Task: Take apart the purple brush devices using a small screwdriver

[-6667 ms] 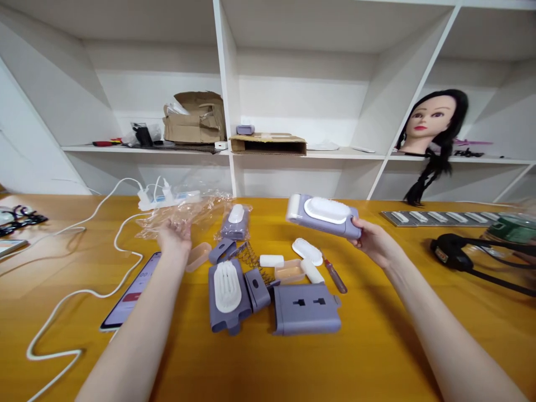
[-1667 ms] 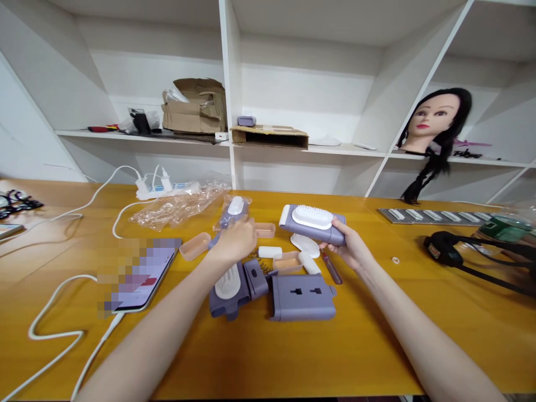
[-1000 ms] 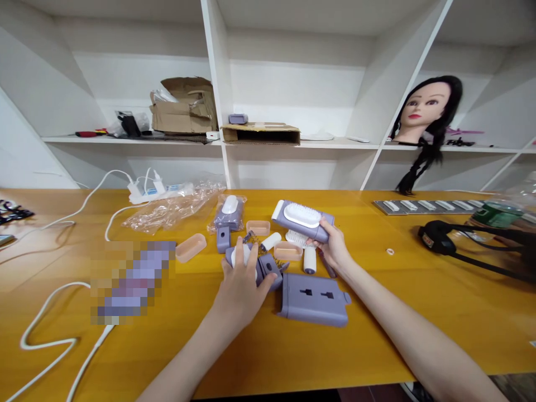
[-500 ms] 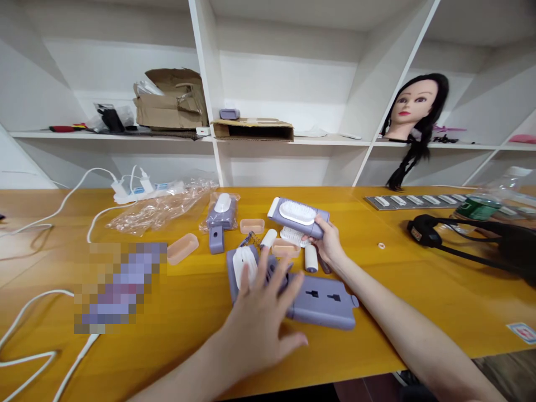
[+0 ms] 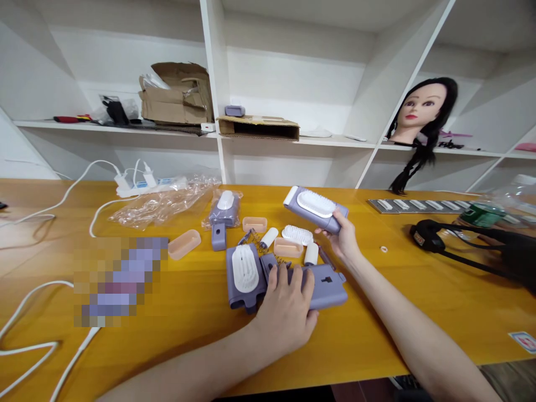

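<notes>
My right hand (image 5: 344,239) grips one end of a purple hairbrush unit (image 5: 316,207) with a white oval bristle pad, holding it tilted above the table. My left hand (image 5: 288,304) has its fingers curled over a flat purple plastic casing (image 5: 329,287), thumb at its near edge; part of that casing is hidden by the hand. Just left of it lies another purple casing (image 5: 247,273) with a white oval pad. Behind them are white cylinders (image 5: 268,238), a loose white bristle pad (image 5: 297,234), a peach tray (image 5: 288,247) and dark coiled wires.
A bagged purple brush (image 5: 225,211), clear plastic wrap (image 5: 167,201) and a power strip (image 5: 144,187) lie at the back left. White cables (image 5: 42,353) cross the left side. On the right are a black strapped object (image 5: 473,240) and a bottle (image 5: 483,214). Shelves (image 5: 293,162) stand behind.
My left hand has come down from hovering with spread fingers onto the flat casing. My right hand has moved the brush unit slightly right. The view has shifted a little.
</notes>
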Available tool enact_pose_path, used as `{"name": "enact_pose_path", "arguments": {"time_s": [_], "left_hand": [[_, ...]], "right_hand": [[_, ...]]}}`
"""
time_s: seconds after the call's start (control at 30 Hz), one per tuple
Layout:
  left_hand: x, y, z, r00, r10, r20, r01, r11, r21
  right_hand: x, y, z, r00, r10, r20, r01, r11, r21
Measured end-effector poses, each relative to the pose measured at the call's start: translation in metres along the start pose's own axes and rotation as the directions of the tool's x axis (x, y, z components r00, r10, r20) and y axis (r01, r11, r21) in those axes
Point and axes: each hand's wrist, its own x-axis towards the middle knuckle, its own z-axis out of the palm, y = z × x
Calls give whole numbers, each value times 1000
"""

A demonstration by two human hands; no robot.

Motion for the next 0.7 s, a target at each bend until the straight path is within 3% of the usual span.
{"name": "enact_pose_path", "arguments": {"time_s": [0.7], "left_hand": [[28, -19, -4, 975, -204, -83, 212, 971, 113]], "right_hand": [[-1, 19, 1, 996, 94, 2, -94, 994, 62]]}}
